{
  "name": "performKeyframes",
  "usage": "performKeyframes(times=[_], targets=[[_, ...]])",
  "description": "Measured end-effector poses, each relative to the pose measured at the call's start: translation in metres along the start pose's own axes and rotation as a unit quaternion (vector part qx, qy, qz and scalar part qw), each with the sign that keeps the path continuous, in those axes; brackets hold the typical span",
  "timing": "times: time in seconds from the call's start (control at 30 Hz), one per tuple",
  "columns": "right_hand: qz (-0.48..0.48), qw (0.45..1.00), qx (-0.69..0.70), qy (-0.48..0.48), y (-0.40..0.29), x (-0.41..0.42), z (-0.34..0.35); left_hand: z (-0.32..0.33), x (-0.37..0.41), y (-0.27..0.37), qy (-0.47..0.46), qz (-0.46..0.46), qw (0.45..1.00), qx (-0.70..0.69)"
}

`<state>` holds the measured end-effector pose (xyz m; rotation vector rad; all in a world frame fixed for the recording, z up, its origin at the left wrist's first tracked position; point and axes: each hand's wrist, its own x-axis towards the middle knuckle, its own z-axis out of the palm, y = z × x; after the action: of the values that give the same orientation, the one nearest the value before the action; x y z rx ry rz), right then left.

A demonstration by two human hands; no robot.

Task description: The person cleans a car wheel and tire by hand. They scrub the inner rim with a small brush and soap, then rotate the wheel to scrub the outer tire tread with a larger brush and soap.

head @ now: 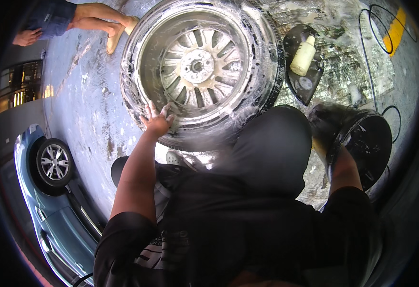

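A car wheel (198, 66) with its tyre (266, 68) lies flat on the ground before me, streaked with soapy foam. Its multi-spoke alloy face sits deep inside the wide rim barrel. My left hand (157, 120) rests on the near-left edge of the rim and tyre, fingers spread and wet with suds, holding nothing. To my right stands a dark bucket (369, 150), tilted with its mouth towards me. My right forearm reaches into that mouth; the hand itself is out of view within it.
Beyond my right knee, a pale spray bottle (303, 57) lies on a dark tray-like piece (308, 88). A thin black hose or cable (369, 71) loops past a yellow floor marking (395, 32). Another person's legs (102, 21) are at upper left. A blue car (58, 215) is parked left.
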<state>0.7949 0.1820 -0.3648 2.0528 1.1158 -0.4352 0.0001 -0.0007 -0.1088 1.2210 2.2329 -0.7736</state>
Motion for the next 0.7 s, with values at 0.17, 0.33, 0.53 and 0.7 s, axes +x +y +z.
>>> performKeyframes(times=[0.17,0.33,0.53,0.7], targets=[[0.018,1.000,-0.006,-0.003,-0.006,-0.020,0.009,0.006,-0.004,-0.004,0.007,-0.006,1.000,-0.007],[0.026,1.000,0.004,0.002,0.000,-0.024,0.014,0.007,0.002,0.000,0.017,-0.007,1.000,0.003],[-0.058,0.998,-0.019,0.010,-0.001,-0.014,-0.039,0.006,0.006,0.001,0.013,-0.012,1.000,0.005],[-0.270,0.961,-0.031,0.047,0.027,-0.034,-0.157,0.002,-0.002,0.004,0.049,-0.005,0.998,-0.035]])
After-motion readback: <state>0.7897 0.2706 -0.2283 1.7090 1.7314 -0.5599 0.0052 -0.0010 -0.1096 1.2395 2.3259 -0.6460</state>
